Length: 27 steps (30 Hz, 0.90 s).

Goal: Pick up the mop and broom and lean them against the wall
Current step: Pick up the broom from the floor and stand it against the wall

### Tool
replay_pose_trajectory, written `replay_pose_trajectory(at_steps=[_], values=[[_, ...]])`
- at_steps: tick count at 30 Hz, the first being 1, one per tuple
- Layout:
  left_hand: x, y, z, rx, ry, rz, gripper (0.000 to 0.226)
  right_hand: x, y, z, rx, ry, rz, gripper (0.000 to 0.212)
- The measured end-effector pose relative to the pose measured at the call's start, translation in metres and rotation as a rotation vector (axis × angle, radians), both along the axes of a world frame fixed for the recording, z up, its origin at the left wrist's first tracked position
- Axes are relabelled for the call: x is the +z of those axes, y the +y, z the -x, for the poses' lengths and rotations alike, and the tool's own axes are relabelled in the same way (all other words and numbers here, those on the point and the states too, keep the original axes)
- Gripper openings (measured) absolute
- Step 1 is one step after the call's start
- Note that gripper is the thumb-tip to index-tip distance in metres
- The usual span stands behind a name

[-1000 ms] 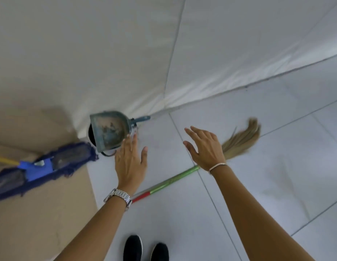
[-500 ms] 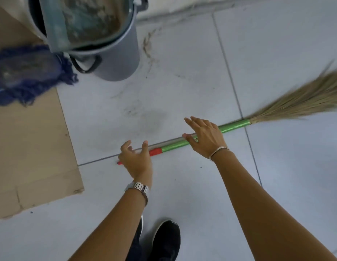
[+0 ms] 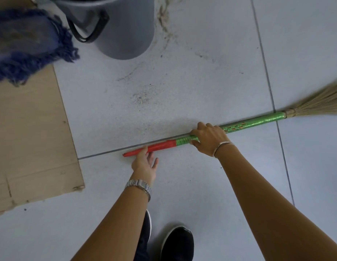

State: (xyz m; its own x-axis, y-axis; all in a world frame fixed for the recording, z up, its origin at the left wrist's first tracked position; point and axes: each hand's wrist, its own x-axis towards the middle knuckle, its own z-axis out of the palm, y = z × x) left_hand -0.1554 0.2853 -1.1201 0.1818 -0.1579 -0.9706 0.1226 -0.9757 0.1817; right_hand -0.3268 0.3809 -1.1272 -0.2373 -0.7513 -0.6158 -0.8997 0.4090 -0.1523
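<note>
Broom (image 3: 248,125): flat on floor (image 3: 201,76).
Right hand (image 3: 209,140): grip curled around green handle.
Left hand (image 3: 145,162): fingers spread, touching red end.

Head view: steep downward, close over floor (image 3: 201,81).

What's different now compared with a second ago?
Both hands came down to the broom: the right hand now wraps its green handle, the left hand touches the red end. The broom still lies on the floor; mop and bucket unmoved.
</note>
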Motion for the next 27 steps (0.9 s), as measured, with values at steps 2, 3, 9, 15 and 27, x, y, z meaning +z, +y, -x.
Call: replay_pose_trajectory(at_steps=[2, 3, 9, 15, 27], values=[[0.007, -0.002, 0.005, 0.090, 0.044, 0.045, 0.037, 0.008, -0.005, 0.001, -0.039, -0.008, 0.030, 0.038], [0.010, -0.003, 0.008, 0.124, 0.052, 0.082, 0.037, 0.013, -0.008, 0.003, -0.060, -0.014, 0.057, 0.037], [0.071, -0.027, 0.019, 0.228, 0.098, 0.338, 0.037, 0.073, -0.040, 0.010, -0.211, -0.151, 0.103, 0.029], [0.214, -0.106, 0.051, 0.089, 0.288, 0.648, 0.023, 0.206, -0.107, 0.036, -0.270, -0.217, 0.217, 0.032], [0.531, -0.208, 0.131, -0.477, 0.696, 1.186, 0.029, 0.489, -0.160, 0.081, -0.607, -0.386, 0.654, 0.026]])
